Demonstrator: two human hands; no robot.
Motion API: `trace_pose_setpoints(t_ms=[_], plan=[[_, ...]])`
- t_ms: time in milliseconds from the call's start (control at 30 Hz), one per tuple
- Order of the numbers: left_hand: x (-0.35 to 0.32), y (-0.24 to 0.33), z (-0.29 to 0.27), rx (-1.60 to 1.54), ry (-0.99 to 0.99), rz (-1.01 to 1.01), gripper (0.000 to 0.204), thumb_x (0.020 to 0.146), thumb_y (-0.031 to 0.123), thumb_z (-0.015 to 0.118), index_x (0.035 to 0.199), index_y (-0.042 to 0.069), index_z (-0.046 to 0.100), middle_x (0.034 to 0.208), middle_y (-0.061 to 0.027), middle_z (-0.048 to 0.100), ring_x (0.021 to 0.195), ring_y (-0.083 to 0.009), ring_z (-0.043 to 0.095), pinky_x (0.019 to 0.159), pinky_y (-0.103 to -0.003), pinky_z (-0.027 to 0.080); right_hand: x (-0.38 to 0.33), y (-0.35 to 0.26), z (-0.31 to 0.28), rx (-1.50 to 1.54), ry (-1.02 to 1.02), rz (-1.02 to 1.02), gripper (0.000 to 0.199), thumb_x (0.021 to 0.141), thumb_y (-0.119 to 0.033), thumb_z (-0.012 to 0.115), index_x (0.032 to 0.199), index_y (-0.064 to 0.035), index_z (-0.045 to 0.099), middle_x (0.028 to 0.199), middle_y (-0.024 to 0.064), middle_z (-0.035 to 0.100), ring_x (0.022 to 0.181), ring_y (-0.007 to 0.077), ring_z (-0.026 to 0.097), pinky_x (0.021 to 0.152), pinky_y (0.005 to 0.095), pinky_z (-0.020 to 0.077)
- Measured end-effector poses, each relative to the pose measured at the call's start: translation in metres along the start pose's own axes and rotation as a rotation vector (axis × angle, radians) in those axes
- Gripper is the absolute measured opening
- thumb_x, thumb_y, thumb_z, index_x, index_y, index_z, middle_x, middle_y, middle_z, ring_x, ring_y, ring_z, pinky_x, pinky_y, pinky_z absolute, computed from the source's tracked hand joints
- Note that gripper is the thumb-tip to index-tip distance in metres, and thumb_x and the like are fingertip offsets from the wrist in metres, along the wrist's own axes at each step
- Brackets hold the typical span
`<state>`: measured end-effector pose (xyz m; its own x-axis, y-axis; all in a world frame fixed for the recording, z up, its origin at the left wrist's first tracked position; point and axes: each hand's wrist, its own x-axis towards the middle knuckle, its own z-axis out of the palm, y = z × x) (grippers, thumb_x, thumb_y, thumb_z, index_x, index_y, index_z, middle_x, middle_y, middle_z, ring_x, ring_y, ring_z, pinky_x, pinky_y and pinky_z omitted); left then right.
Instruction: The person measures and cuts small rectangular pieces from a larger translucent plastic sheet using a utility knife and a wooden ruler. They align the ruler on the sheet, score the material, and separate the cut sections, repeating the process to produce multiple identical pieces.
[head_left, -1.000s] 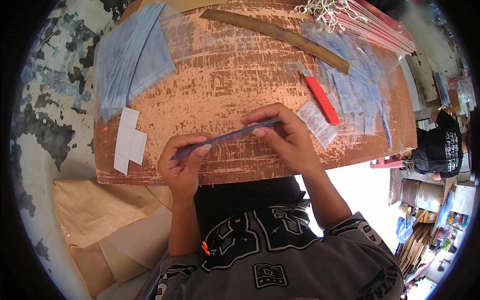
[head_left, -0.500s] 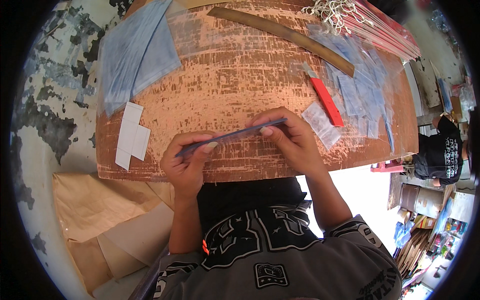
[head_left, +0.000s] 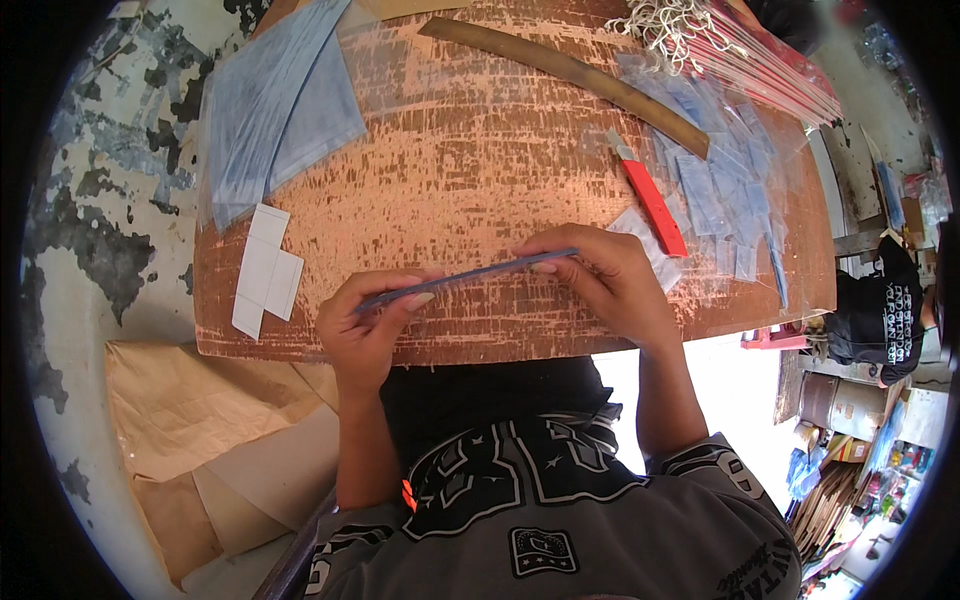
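Note:
Between both hands, just above the table's near edge, is a thin flat blue plastic piece (head_left: 482,272), seen almost edge-on; whether it is one sheet or several layers I cannot tell. My left hand (head_left: 362,325) pinches its left end between thumb and fingers. At the other end, my right hand (head_left: 622,282) pinches it too, so the piece slopes up slightly to the right. Close beyond the right hand lie a small clear plastic piece (head_left: 640,228), partly covered by that hand, and a red-handled cutter knife (head_left: 655,210) with its blade out.
Blue plastic sheets (head_left: 315,115) are piled at the far left of the worn wooden table (head_left: 440,180), near a white cut-out card (head_left: 265,270). A long wooden strip (head_left: 570,72), cut blue plastic pieces (head_left: 705,185) and white strings on red sticks (head_left: 760,60) lie farther right. Another person (head_left: 875,315) is at right.
My right hand has shifted a little to the right and nearer, now covering part of the clear plastic piece. The blue piece tilts less and shows a thinner edge.

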<state>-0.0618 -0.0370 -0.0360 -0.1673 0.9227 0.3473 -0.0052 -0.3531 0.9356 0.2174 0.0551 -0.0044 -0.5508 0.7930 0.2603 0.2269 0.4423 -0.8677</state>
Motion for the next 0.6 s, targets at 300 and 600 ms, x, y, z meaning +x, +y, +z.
trace_pose_setpoints(t_ms=[300,600], plan=[[-0.008,0.01,-0.02,0.358,0.011,-0.071,0.016,0.095,-0.004,0.078,0.111,-0.008,0.078,0.099,-0.0128,0.082,0.091,-0.013,0.076,0.081,-0.026,0.059,0.003,-0.005,-0.012,-0.108,-0.075,-0.01,0.02,0.1,-0.012,0.074,0.118,-0.0057,0.077,0.104,0.0145,0.079,0.098,0.034,0.078,0.082,0.0406,0.0592],[0.038,0.035,-0.025,0.132,0.121,-0.235,0.01,0.099,0.005,0.08,0.104,-0.003,0.074,0.097,-0.0063,0.08,0.085,-0.006,0.068,0.08,-0.021,0.052,-0.005,-0.012,0.01,0.371,-0.026,0.314,0.024,0.107,-0.019,0.073,0.116,0.003,0.075,0.096,0.0117,0.079,0.082,0.0165,0.077,0.072,0.03,0.0644]])
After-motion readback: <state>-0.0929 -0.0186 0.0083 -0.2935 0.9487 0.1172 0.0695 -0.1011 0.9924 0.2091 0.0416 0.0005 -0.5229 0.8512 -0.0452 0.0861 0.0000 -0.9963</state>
